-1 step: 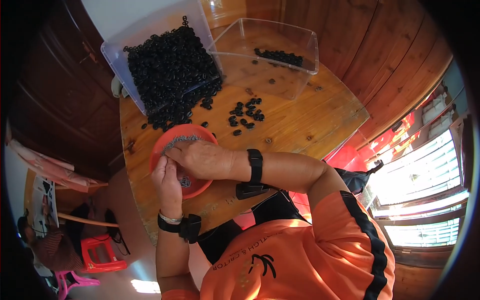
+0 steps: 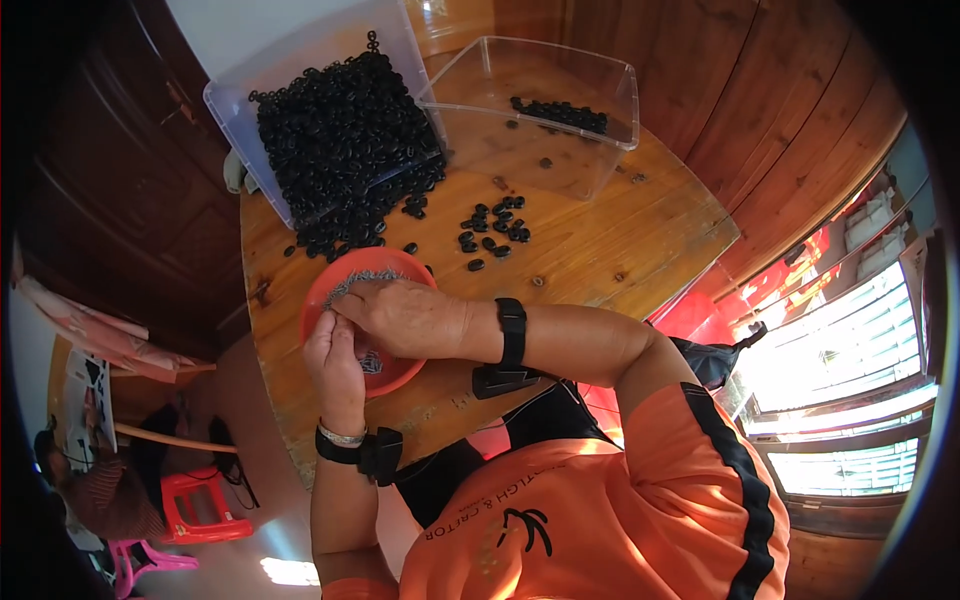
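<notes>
A red bowl sits near the table's left edge, with many small grey metal pieces like screws in it. Over its near left side my hands meet at the fingertips. My left hand is closed in a pinch, thumb pointing up along the fingers. From the right comes my right hand, its back up and its fingers bent down against the left fingertips. Whatever the two hold between them is hidden. Just beyond the bowl spreads a heap of small black oval pieces with slots.
A clear plastic bin lies tipped toward me, the black heap spilling from it. Behind to the right stands a clear box with some black pieces inside. A loose cluster of black ovals lies mid-table. A red stool stands left on the floor.
</notes>
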A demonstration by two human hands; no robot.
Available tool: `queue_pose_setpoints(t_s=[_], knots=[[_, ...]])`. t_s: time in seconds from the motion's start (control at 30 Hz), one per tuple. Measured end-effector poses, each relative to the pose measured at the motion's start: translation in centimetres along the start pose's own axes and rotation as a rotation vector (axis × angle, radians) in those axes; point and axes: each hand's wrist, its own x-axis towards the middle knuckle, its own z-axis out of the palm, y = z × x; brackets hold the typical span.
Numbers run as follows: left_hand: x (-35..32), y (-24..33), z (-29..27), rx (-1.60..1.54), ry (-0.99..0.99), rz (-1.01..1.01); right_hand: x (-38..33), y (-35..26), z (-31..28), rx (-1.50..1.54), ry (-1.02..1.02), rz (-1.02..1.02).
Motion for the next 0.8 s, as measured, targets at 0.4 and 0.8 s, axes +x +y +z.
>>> queue_pose_setpoints(t_s=[0.4, 0.8], knots=[[-0.3, 0.3, 0.4, -0.081, 0.023, -0.04, 0.2, 0.3, 0.1, -0.008, -0.034, -0.008], [-0.3, 0.0, -0.5, 0.105, 0.021, 0.041, 1.7, 2.9, -8.6, -0.337, 0.345, 0.016]])
